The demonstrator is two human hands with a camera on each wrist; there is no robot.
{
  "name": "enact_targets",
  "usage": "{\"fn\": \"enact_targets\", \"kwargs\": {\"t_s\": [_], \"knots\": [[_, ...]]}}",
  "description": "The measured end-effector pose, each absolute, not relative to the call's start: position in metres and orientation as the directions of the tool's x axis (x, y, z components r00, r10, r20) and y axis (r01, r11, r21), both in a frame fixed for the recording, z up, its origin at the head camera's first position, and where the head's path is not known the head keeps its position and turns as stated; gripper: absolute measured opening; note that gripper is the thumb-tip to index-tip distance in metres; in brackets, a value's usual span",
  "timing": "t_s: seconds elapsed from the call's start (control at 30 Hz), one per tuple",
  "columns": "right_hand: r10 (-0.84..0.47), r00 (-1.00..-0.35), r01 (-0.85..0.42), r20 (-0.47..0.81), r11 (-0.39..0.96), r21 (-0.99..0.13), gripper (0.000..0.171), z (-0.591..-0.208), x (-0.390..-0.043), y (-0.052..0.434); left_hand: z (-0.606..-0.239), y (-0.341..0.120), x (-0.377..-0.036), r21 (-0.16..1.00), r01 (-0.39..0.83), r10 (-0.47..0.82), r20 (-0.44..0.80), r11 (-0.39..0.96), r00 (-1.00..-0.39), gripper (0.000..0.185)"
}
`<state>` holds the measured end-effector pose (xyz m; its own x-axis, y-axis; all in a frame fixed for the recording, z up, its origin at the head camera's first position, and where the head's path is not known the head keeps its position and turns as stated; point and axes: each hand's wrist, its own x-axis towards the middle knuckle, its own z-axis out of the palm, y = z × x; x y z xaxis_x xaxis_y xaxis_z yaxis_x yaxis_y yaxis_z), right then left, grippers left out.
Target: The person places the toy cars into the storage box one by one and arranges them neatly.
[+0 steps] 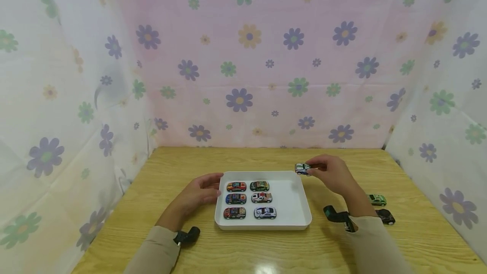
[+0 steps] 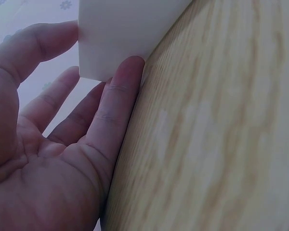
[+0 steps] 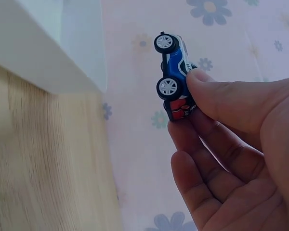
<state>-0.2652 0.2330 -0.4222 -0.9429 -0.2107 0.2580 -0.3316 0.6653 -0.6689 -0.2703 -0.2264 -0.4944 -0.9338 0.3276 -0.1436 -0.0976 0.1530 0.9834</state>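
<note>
My right hand (image 1: 333, 175) pinches a toy car (image 1: 302, 169) between thumb and fingers, above the table just past the tray's back right corner. In the right wrist view this toy car (image 3: 172, 72) shows a blue side, a red end and white wheels. The white tray (image 1: 291, 224) lies flat and bears several toy cars in two columns, among them a white one (image 1: 265, 212) at the front. At the tray's left side my left hand (image 1: 195, 195) touches the wall with its fingertips. In the left wrist view its fingers (image 2: 113, 110) are fairly straight against the tray corner.
A green toy car (image 1: 377, 200) and a black toy car (image 1: 386, 216) stand on the wooden table (image 1: 236, 253) to the right, beside my right forearm. Flowered cloth (image 1: 266, 109) hangs behind the table and on both sides. The tray's right part shows bare floor.
</note>
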Motion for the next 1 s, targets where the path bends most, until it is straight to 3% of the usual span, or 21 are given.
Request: {"fn": "enact_targets", "kwargs": {"t_s": [0.7,1.0], "knots": [[-0.235,-0.956,-0.291,0.175,0.7,-0.652,0.022,-0.431,-0.281,0.184,-0.495,-0.225,-0.27,0.99,-0.105,0.347,-0.131,0.093,-0.929,0.066],[-0.252,-0.954,-0.296,0.163,0.696,-0.654,0.02,-0.435,-0.282,0.18,-0.496,-0.227,-0.27,0.986,-0.103,0.322,-0.142,0.134,-0.936,0.064]]}}
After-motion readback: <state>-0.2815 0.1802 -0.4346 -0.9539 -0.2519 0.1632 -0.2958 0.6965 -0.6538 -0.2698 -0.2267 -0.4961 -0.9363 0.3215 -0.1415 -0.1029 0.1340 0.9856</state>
